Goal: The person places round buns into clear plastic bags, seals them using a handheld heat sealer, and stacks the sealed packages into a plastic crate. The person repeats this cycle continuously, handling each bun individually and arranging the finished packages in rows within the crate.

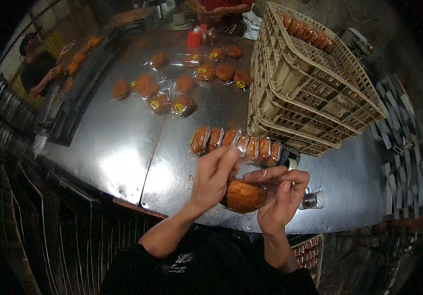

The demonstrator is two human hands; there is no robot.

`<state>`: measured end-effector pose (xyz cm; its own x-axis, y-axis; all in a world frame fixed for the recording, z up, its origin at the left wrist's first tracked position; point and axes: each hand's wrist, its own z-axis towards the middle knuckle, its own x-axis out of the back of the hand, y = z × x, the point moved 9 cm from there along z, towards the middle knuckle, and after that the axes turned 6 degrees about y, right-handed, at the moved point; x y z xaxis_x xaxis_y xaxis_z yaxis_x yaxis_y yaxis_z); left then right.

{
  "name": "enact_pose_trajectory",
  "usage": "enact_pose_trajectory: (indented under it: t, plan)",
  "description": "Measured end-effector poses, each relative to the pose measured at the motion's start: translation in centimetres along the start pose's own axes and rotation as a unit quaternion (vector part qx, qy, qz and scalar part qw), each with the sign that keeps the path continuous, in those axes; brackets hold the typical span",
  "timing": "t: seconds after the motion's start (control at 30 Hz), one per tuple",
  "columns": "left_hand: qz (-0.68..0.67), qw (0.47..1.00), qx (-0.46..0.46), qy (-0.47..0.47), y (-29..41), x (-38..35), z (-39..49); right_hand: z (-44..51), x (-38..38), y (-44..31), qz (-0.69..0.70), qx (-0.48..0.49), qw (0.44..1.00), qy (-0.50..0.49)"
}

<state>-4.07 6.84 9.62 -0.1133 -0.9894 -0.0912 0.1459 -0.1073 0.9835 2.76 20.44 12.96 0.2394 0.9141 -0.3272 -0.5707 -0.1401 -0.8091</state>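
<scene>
A browned bread loaf [245, 195] in clear plastic wrapping lies between my two hands, close to the front edge of the metal table [123, 177]. My right hand [283, 197] grips the wrapping at the loaf's right end, thumb raised and fingers curled over it. At the upper left of the loaf is my left hand [213, 179], its fingers bent together and blurred; whether they pinch the plastic is hidden. Just beyond my hands stands a row of wrapped breads [230, 138], packed side by side on edge. A dark object, partly hidden, sits at the row's right end.
Stacked plastic crates [307, 84] rise at the right, the top one holding wrapped breads [305, 31]. A glass mug [314, 199] stands right of my hand. Several bagged round breads [184, 105] with yellow labels lie farther back. Two people [38, 70] work across the table.
</scene>
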Motion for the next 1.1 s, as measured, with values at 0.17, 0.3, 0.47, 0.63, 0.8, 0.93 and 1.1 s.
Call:
enact_pose_trajectory:
  t: [0.17,0.3,0.47,0.63,0.8,0.93,1.1]
  plan:
    - [-0.050,0.996,-0.063,0.045,1.3,0.7,-0.3,-0.8,1.9,0.4,-0.034,-0.015,0.998,0.053]
    - [0.046,0.989,-0.120,0.079,2.2,0.9,-0.9,-1.3,1.7,0.7,-0.040,-0.005,0.995,0.093]
    - [0.105,0.953,-0.277,-0.061,5.1,-0.6,-4.2,-1.9,-0.7,-0.9,-0.112,0.093,0.987,0.072]
    - [-0.044,0.998,0.021,-0.038,0.2,3.0,-2.6,-3.4,-2.7,-1.1,-0.294,0.151,0.940,0.086]
    - [-0.060,0.996,-0.058,0.034,1.2,6.6,-2.2,-5.1,-8.1,1.1,-0.422,0.176,0.890,-0.001]
    - [0.018,0.939,-0.342,0.014,5.6,9.8,-4.2,-6.3,-10.5,1.5,-0.381,0.089,0.916,-0.090]
    - [-0.114,0.973,-0.161,-0.122,1.9,10.3,-2.6,-5.7,-11.5,0.8,-0.519,0.116,0.837,-0.128]
